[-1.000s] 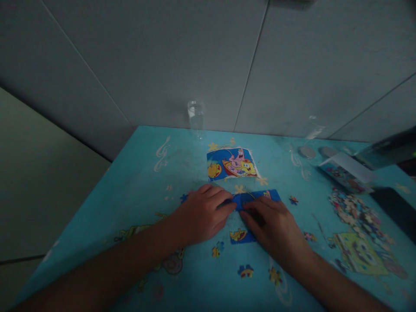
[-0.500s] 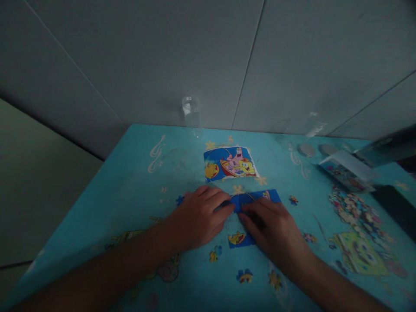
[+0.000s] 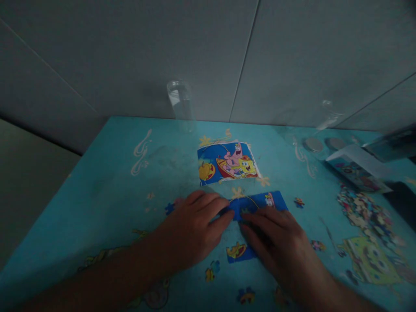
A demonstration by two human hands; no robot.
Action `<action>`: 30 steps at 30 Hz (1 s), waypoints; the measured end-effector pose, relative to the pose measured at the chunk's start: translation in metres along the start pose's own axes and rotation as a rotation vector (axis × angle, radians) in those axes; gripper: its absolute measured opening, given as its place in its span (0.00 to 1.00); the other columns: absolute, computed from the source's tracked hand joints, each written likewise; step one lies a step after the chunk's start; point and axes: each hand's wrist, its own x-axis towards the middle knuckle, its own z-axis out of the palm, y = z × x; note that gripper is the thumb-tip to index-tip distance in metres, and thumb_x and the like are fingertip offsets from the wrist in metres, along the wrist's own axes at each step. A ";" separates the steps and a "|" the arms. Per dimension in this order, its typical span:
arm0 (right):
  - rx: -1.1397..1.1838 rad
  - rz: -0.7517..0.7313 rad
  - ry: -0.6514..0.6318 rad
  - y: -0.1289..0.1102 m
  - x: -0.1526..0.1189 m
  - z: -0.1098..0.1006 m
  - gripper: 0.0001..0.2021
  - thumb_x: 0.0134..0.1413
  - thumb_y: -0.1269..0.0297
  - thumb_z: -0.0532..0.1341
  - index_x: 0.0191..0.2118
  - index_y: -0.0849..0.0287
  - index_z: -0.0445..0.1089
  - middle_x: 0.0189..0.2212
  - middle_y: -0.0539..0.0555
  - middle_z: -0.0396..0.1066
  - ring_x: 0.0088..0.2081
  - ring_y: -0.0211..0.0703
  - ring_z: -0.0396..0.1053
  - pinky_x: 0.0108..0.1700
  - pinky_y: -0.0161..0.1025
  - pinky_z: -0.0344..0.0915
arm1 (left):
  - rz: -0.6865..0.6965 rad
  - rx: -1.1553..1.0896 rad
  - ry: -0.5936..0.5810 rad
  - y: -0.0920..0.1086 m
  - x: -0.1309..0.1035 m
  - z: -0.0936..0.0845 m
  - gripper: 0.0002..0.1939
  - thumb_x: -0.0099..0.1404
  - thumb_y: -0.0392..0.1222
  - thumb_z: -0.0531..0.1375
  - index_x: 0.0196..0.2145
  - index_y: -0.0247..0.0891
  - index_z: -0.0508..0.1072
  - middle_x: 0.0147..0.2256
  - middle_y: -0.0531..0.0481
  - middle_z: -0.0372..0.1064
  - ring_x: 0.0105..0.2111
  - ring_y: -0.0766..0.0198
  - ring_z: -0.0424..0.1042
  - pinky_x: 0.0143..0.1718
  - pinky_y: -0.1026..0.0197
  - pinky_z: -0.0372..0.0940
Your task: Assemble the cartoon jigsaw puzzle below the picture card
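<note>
A partly joined strip of blue jigsaw puzzle (image 3: 275, 199) lies on the table, with a yellow line and a pink figure on it. My left hand (image 3: 203, 227) has its fingers closed on the strip's left end. Thumb and fingers of my right hand (image 3: 284, 240) press together at the strip's lower edge, hiding part of it. Just below, a smaller joined puzzle section (image 3: 236, 251) with a yellow and red picture is partly covered by my right hand. Behind the strip is a picture card (image 3: 227, 162) with cartoon figures in a boat.
Loose puzzle pieces (image 3: 212, 271) lie around my hands, and a heap of pieces (image 3: 365, 214) is at the right. Toward the wall stand a clear plastic jar (image 3: 182, 104) and, farther right, round lids (image 3: 313, 144). A folded printed card (image 3: 357, 171) stands near the heap.
The view has shifted slightly, and things appear a little larger. Both hands stay at the puzzle strip, with little visible change in their grip.
</note>
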 end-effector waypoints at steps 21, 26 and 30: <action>-0.015 -0.085 0.029 -0.003 -0.007 -0.014 0.08 0.67 0.69 0.61 0.47 0.54 0.76 0.39 0.52 0.76 0.38 0.43 0.71 0.43 0.45 0.61 | -0.028 -0.036 0.018 0.000 0.001 0.000 0.16 0.72 0.35 0.56 0.56 0.34 0.72 0.52 0.43 0.72 0.53 0.53 0.70 0.53 0.47 0.66; -0.005 -0.101 0.024 -0.004 -0.006 -0.015 0.07 0.67 0.69 0.61 0.46 0.55 0.77 0.38 0.51 0.76 0.37 0.42 0.71 0.44 0.45 0.61 | -0.046 -0.102 0.020 -0.001 0.002 -0.004 0.16 0.73 0.33 0.55 0.56 0.33 0.71 0.51 0.43 0.72 0.52 0.55 0.70 0.53 0.49 0.66; -0.008 -0.101 0.021 -0.006 -0.005 -0.016 0.08 0.67 0.69 0.61 0.47 0.55 0.77 0.38 0.51 0.76 0.37 0.43 0.71 0.45 0.45 0.61 | -0.079 -0.195 0.008 -0.003 0.003 -0.006 0.17 0.73 0.31 0.52 0.57 0.33 0.70 0.52 0.43 0.72 0.52 0.56 0.69 0.54 0.49 0.65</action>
